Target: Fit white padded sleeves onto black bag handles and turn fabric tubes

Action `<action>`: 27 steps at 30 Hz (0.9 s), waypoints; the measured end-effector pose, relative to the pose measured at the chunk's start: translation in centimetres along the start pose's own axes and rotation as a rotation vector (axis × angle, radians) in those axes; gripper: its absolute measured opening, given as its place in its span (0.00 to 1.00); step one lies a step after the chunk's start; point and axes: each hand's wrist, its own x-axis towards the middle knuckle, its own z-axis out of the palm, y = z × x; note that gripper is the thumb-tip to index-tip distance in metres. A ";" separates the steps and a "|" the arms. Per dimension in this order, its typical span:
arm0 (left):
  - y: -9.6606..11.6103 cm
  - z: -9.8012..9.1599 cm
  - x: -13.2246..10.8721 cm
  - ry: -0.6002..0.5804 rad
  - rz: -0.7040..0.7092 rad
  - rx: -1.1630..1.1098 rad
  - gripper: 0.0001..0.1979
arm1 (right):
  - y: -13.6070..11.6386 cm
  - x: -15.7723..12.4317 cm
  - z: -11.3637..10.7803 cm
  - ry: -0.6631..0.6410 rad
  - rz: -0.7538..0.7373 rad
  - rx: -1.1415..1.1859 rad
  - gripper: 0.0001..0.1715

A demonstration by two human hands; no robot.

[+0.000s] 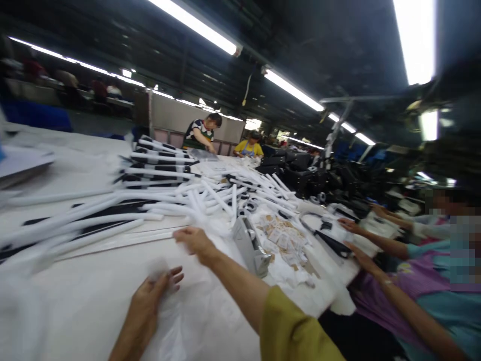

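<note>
My left hand [152,296] is low in the view, its thumb and fingers around a thin, translucent white sheet or bag [171,321] that hangs down beside it. Further forward and to the right, my right hand [195,243] reaches over the white table [93,296] with its fingers bent together. Its fingertips are blurred, and whatever they may hold cannot be made out. A grey tape dispenser [250,245] stands just right of my right hand. Beyond both hands lie many white foam-wrapped strips [150,195], some with black parts between them.
Small packets [281,235] are heaped right of the dispenser. At the right edge, a co-worker's hands [355,240] are near a black strap-like piece [330,243]. Black items [300,170] are piled at the back right. Two people [201,133] work across the table.
</note>
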 end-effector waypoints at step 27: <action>0.5 1.4 -2.2 -0.255 -0.008 -0.141 0.22 | 2.3 -2.2 -2.0 -0.282 -0.001 -0.066 0.25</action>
